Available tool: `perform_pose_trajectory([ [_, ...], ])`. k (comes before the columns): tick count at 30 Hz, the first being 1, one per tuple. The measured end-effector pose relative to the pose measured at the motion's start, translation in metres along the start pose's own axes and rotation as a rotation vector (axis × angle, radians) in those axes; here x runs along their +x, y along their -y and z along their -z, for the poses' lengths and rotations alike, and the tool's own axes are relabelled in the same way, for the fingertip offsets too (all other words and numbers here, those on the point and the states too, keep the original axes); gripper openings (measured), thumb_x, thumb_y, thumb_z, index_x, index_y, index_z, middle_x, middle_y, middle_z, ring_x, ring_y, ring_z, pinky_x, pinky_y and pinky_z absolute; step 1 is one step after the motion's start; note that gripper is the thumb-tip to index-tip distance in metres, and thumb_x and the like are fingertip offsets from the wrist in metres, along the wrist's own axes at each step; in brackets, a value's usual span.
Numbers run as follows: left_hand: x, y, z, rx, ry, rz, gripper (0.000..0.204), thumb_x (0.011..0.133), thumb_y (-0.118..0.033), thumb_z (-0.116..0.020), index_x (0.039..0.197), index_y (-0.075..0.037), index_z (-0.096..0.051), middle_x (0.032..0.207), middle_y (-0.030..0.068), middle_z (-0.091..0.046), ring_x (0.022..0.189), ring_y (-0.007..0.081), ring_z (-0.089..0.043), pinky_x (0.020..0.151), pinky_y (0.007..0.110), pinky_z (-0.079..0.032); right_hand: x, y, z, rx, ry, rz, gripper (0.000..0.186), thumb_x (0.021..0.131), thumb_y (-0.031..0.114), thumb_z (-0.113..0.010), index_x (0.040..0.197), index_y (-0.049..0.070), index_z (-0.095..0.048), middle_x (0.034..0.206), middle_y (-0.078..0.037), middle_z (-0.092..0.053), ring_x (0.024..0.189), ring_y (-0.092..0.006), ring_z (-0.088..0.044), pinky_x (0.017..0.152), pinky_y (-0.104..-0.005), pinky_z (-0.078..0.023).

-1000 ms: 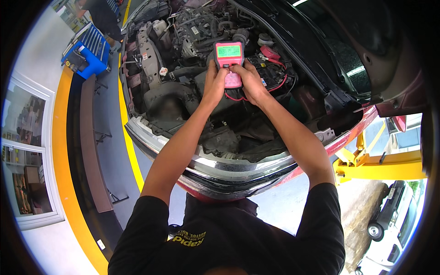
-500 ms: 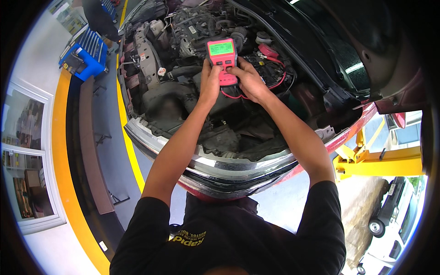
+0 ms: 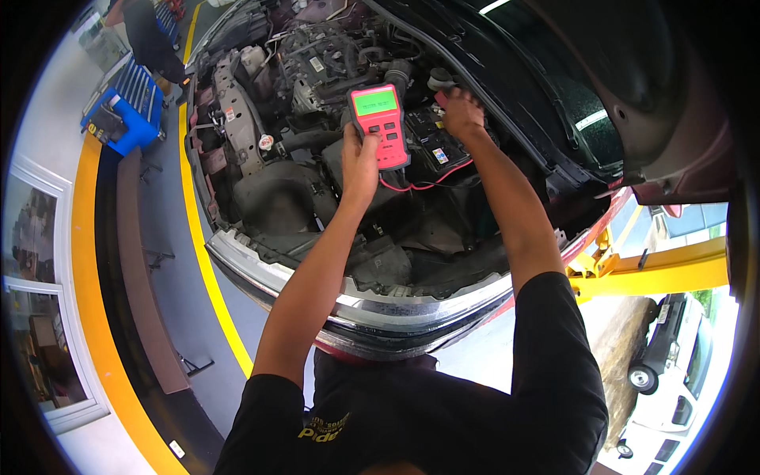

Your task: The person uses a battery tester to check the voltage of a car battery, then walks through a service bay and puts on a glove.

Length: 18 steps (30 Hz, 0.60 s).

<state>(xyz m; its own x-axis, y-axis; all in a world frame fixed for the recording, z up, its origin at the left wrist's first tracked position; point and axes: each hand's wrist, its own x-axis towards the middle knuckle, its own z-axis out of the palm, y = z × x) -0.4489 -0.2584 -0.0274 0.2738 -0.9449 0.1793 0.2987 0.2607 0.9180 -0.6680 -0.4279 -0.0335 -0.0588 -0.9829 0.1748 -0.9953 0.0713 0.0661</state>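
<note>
My left hand (image 3: 362, 162) grips a red handheld battery tester (image 3: 383, 134) by its left side, thumb near the buttons. The tester's green screen is lit, and a red lead runs from its lower end. My right hand (image 3: 464, 115) reaches to the car battery (image 3: 434, 146), its fingers closed over a red clamp (image 3: 441, 98). Much of that clamp is hidden under the hand, and the fingertips are slightly blurred. The battery sits in the engine bay to the right of the tester.
Engine parts (image 3: 317, 63) surround the battery, and the raised hood (image 3: 522, 87) is at the right. The front bumper (image 3: 396, 317) lies close to my body. A blue tool cart (image 3: 131, 111) stands far left, near another person (image 3: 146, 39). A yellow lift arm (image 3: 649, 269) is at the right.
My right hand has left the tester and moved right to the red clamp. The tester is now in my left hand alone, slightly lower, and the text on its screen differs.
</note>
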Motion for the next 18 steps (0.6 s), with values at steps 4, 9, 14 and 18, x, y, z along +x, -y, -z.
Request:
perform_pose_trajectory([
  [4, -0.001, -0.002, -0.001, -0.015, -0.025, 0.005, 0.035, 0.094, -0.020, -0.057, 0.121, 0.003, -0.054, 0.109, 0.0129, -0.064, 0.100, 0.0173, -0.061, 0.092, 0.032, -0.048, 0.011, -0.019, -0.034, 0.126, 0.301, -0.080, 0.045, 0.096, 0.030, -0.064, 0.129, -0.002, -0.063, 0.141, -0.029, -0.057, 0.132, -0.0401, -0.057, 0.109, -0.0491, -0.047],
  [9, -0.001, -0.006, 0.001, -0.139, -0.003, 0.053, 0.034, 0.095, -0.018, -0.056, 0.122, 0.002, -0.054, 0.111, 0.0115, -0.065, 0.099, 0.0156, -0.062, 0.092, 0.031, -0.049, 0.031, -0.036, -0.042, 0.168, 0.302, 0.108, 0.043, 0.098, 0.033, -0.064, 0.120, -0.003, -0.069, 0.129, -0.031, -0.063, 0.125, -0.0417, -0.061, 0.106, -0.0493, -0.048],
  [14, -0.003, -0.010, -0.011, -0.177, 0.022, 0.059, 0.033, 0.095, -0.017, -0.056, 0.122, 0.001, -0.053, 0.111, 0.0101, -0.064, 0.099, 0.0152, -0.063, 0.092, 0.031, -0.049, 0.048, -0.061, -0.053, 0.096, 0.262, 0.036, 0.045, 0.096, 0.035, -0.066, 0.121, -0.002, -0.068, 0.127, -0.030, -0.065, 0.122, -0.0422, -0.063, 0.103, -0.0481, -0.052],
  [18, 0.002, -0.004, 0.002, -0.237, 0.002, 0.097, 0.033, 0.095, -0.017, -0.057, 0.123, 0.000, -0.054, 0.111, 0.0091, -0.065, 0.099, 0.0152, -0.064, 0.092, 0.031, -0.050, 0.021, -0.023, -0.019, 0.104, 0.156, -0.037, 0.044, 0.093, 0.032, -0.067, 0.123, -0.001, -0.066, 0.125, -0.028, -0.067, 0.118, -0.0427, -0.065, 0.101, -0.0475, -0.053],
])
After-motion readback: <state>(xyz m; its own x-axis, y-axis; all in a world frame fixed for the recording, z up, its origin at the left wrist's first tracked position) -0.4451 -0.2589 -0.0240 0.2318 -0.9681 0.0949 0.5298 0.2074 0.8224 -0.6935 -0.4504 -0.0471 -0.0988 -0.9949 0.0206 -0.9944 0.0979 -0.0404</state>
